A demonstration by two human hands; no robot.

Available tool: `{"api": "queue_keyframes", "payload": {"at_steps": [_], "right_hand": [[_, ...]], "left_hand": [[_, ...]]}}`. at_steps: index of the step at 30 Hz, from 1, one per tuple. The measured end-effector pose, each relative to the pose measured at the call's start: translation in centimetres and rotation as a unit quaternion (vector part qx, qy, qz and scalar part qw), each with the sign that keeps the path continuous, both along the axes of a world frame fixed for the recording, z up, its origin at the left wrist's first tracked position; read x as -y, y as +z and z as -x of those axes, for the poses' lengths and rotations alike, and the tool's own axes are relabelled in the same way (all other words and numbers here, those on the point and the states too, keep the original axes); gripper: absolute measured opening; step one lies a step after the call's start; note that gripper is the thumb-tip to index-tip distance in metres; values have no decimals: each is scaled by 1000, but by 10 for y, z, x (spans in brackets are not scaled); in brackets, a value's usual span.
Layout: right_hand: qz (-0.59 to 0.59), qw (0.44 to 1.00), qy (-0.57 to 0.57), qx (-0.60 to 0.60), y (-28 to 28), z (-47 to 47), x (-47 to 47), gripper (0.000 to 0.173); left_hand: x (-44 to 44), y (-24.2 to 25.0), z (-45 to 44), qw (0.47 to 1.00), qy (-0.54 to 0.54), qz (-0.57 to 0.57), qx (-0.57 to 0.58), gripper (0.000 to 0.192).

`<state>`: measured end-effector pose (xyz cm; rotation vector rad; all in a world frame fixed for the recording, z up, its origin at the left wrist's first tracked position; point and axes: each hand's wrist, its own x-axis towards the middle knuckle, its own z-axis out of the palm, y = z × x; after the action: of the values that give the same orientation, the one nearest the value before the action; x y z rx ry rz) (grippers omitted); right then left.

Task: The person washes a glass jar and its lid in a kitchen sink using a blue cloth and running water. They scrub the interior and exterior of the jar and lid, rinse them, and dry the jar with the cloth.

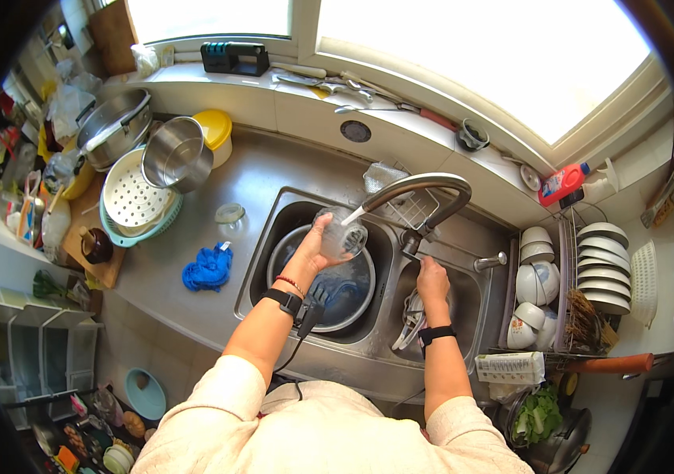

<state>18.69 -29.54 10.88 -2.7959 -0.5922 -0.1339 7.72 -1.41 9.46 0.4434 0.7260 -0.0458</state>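
Note:
My left hand point(316, 246) grips a clear glass jar point(343, 234) over the left sink basin, where a metal bowl point(345, 320) with water in it stands. A stream from the curved faucet point(455, 183) runs onto the jar. My right hand point(433, 278) is at the faucet's lever, above the right basin; its fingers are partly hidden, so its hold is unclear. White-handled utensils point(411, 320) lie in that basin. On the counter left of the sink are a glass jar or lid point(230, 214) and a crumpled blue cloth point(207, 266).
Left on the counter stand a steel pot point(174, 155), a white colander point(132, 189) and a yellow-lidded tub point(215, 130). A wire rack point(411, 207) sits behind the faucet. Bowls point(535, 284) and plates point(603, 266) fill a dish rack at right. Knives and tools line the windowsill point(289, 89).

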Motion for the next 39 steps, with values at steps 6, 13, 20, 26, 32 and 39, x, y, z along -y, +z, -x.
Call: {"api": "queue_keyframes", "payload": {"at_steps": [6,13,20,26,32,39], "right_hand": [[52,998,17,-35,20,-28,11,17],[-185,965,159,-94,54,18,-54,68],[-367,683,209,-596,64,43,-96,118],[-484,626,228,-567,55,55,-96,121],[-520,704,227,-426,92,80,-120,100],[-507,725,134,-446,71,115,-136,89]], "left_hand": [[11,-9,3,981,63,179,28,74],[17,15,29,983,-42,175,43,81],[18,31,43,947,-1,-309,89,102],[22,78,57,644,-34,-737,201,107],[14,116,76,569,26,-782,255,106],[5,85,95,617,18,-749,240,102]]}}
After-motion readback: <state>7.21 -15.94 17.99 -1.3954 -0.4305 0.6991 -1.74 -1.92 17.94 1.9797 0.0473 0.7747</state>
